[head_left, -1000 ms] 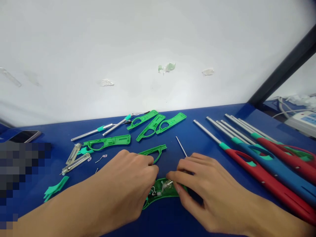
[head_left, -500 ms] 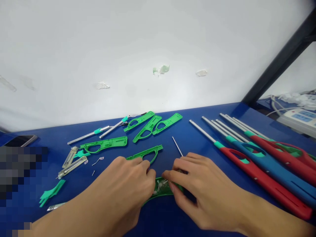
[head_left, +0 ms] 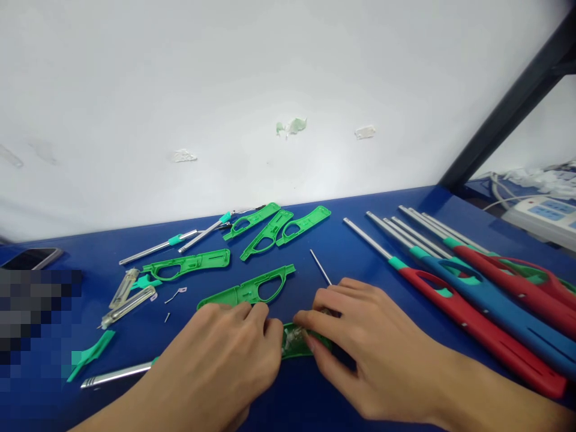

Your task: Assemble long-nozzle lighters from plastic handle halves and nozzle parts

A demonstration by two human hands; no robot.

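Observation:
Low in the middle, a green lighter shell half lies between my hands, its open inside facing up with small whitish and metal parts in it. My left hand is closed around the shell's left end, most of which it covers. With thumb and forefinger together, my right hand presses at the small parts in the shell's right portion. A thin metal rod sticks out past the right knuckles; its other end is hidden under that hand. Just beyond the left hand is another green shell half.
Long-necked lighters, red and blue, lie at the right. Several green shell halves, metal tubes, clear fuel tanks and a green trigger piece are spread leftward. A phone lies far left.
My left hand has shifted slightly down and left, uncovering more of the shell half beyond it and the metal tube at lower left. The right hand is nearly still.

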